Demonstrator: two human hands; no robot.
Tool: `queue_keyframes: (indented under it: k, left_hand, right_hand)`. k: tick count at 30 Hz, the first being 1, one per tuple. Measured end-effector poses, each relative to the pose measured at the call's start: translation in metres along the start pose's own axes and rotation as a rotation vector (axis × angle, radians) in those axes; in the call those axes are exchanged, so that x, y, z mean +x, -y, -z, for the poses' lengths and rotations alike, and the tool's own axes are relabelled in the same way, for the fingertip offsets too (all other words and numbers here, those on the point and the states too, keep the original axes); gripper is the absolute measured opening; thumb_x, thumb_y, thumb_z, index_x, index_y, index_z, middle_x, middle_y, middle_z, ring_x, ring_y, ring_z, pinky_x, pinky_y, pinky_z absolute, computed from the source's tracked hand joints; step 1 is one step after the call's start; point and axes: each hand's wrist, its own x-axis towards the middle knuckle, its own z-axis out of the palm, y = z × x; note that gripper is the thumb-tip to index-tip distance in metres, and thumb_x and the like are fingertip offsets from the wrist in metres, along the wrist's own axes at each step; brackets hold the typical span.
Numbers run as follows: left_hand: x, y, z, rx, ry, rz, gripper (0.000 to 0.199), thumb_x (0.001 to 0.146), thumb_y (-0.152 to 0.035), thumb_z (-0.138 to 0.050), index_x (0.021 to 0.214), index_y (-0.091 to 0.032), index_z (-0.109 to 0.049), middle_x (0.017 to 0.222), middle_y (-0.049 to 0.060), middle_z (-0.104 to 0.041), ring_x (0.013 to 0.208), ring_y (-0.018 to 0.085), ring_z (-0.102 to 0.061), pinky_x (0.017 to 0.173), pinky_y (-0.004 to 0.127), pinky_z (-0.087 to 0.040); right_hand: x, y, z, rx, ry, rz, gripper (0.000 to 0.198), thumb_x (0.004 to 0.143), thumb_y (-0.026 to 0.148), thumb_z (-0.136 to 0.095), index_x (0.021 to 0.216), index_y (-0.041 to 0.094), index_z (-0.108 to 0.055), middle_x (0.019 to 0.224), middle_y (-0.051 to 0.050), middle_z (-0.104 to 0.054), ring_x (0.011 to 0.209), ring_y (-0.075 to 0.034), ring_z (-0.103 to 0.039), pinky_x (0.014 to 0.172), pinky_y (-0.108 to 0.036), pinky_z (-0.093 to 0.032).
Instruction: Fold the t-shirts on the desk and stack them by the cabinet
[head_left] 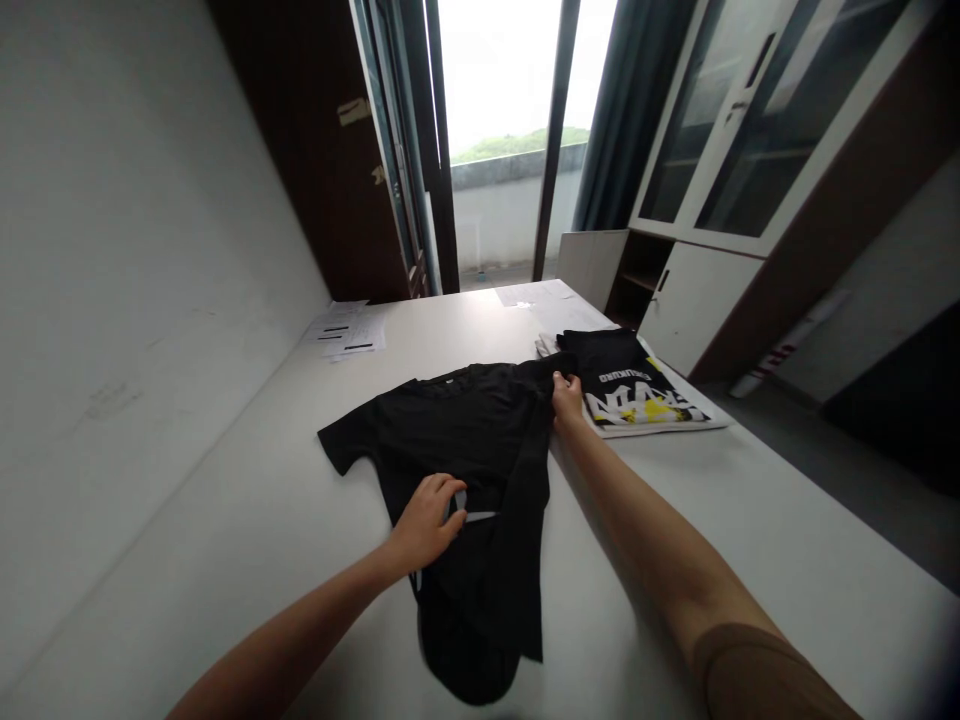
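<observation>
A black short-sleeved T-shirt (450,430) lies spread over the white table, its collar toward the far end. Its right side forms a long strip folded over the body, and the lower part is bunched near me. At the right shoulder, my right hand (568,397) is closed on the cloth with thumb and fingers. My left hand (429,522) is over the middle of the shirt, its thumb and fingertips curved and apart. A pale patch shows between those fingertips, beside a narrow white band. Whether the fingertips touch the cloth is unclear.
Folded shirts (637,385), the top one black with white and yellow print, lie stacked at the right on the white table (300,560). Paper sheets (349,330) lie at the far left, more at the far edge. A wall borders the left; a white cabinet (694,300) stands right.
</observation>
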Motion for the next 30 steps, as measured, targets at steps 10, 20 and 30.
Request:
queue_keyframes:
  k: [10, 20, 30]
  left_hand:
    - [-0.016, 0.070, 0.007, 0.391, 0.084, 0.019, 0.066, 0.103, -0.057, -0.041, 0.161, -0.027, -0.029, 0.169, 0.011, -0.021, 0.156, 0.031, -0.017, 0.125, 0.058, -0.015]
    - [-0.007, 0.171, 0.088, 0.413, 0.115, 0.027, 0.054, 0.104, -0.040, -0.046, 0.156, -0.026, -0.040, 0.165, 0.009, -0.032, 0.153, 0.027, -0.026, 0.124, 0.053, -0.020]
    - [-0.027, 0.058, 0.069, 0.345, 0.176, -0.176, 0.079, 0.086, -0.032, -0.067, 0.158, -0.033, -0.035, 0.166, 0.007, -0.030, 0.152, 0.032, -0.028, 0.125, 0.057, -0.019]
  right_hand:
    - [-0.035, 0.013, -0.018, -0.646, 0.333, 0.123, 0.040, 0.092, 0.036, -0.055, 0.127, 0.017, -0.060, 0.112, -0.018, -0.071, 0.105, -0.034, -0.067, 0.088, -0.039, -0.049]
    - [-0.037, 0.011, -0.013, -0.400, 0.290, 0.254, 0.032, 0.097, 0.033, -0.045, 0.121, 0.019, -0.060, 0.111, -0.012, -0.073, 0.102, -0.027, -0.067, 0.085, -0.032, -0.046]
    - [-0.042, 0.013, -0.016, -0.360, 0.280, 0.177, 0.047, 0.095, 0.035, -0.049, 0.140, 0.021, -0.051, 0.110, -0.009, -0.073, 0.099, -0.026, -0.069, 0.089, -0.033, -0.048]
